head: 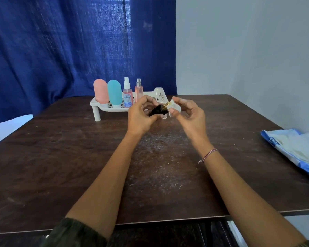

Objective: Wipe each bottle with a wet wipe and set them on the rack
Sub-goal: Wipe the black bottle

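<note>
Gripped in the curled fingers of the left hand (141, 116), the small black gold-necked bottle (155, 111) is pointed neck-first toward two o'clock, where a crumpled white wet wipe (176, 109) is pinched against it by the right hand (193, 113), the white plastic rack (98, 106) lying just beyond at eleven o'clock.

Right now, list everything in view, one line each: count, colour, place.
rack: 1, white, far side of table
pink squeeze bottle: 1, pink, rack's left end
teal squeeze bottle: 1, teal, beside the pink one
labelled spray bottle: 1, pink, white nozzle, mid-rack
slim spray bottle: 1, pale pink, silver top, rightmost on rack
black bottle: 1, black, gold neck, in left hand
wet wipe: 1, white, at the gold neck
wipe pack: 1, blue-white, table's right edge
table: 1, dark brown
curtain: 1, blue, behind
left hand: grips black bottle
right hand: pinches wet wipe
</note>
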Demonstrator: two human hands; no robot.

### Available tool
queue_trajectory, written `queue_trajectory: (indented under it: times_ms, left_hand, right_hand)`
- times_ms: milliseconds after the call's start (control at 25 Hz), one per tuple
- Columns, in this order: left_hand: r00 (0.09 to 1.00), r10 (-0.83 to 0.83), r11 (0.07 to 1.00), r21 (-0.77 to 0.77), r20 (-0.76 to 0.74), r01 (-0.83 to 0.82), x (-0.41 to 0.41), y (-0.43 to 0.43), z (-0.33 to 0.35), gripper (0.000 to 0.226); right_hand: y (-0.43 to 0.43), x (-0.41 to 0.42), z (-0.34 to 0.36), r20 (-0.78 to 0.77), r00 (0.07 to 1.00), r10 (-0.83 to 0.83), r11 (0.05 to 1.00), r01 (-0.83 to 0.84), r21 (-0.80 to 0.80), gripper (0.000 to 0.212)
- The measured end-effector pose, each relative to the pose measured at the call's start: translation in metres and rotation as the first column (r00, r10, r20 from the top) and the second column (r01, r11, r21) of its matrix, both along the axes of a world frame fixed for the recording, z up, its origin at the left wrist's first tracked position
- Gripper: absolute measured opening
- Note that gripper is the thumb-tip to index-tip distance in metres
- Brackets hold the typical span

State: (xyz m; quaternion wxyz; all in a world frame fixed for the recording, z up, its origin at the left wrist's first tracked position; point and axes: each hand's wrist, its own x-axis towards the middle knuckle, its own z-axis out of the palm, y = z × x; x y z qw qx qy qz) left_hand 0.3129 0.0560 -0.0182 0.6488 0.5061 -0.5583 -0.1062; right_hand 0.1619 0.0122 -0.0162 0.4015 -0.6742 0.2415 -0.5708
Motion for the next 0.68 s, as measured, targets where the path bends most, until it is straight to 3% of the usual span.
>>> queue_trajectory:
  times_ms: [120,200,400,520,680]
  left_hand:
    - [0.992,0.061,0.998,-0.030,0.114,-0.058,-0.0013,0.0001,0.0007,0.038]
    - [0.990,0.060,0.998,-0.023,0.125,-0.057,-0.0027,0.0005,0.0012,0.038]
    - [0.978,-0.160,0.986,0.032,-0.133,0.166,-0.0086,-0.0006,0.0010,0.056]
    - [0.923,-0.236,0.970,-0.023,-0.305,0.241,-0.0069,-0.0016,0.0006,0.065]
    - [0.804,-0.324,0.942,-0.097,-0.499,0.320,-0.0021,-0.0018,0.0000,0.056]
  right_hand:
    - [0.0001,0.0007,-0.0014,-0.101,0.991,-0.092,0.988,0.078,-0.133,0.035]
    - [-0.0016,0.0007,-0.0011,-0.069,0.993,-0.100,0.991,0.093,-0.095,0.032]
    - [-0.0056,0.0002,-0.0009,0.063,0.998,0.012,0.996,-0.018,0.082,0.025]
    - [-0.0046,0.0003,-0.0022,0.028,0.999,0.026,0.998,-0.028,0.048,0.024]
    - [-0.0018,0.0028,-0.0044,-0.106,0.994,0.016,0.998,-0.022,-0.051,0.026]
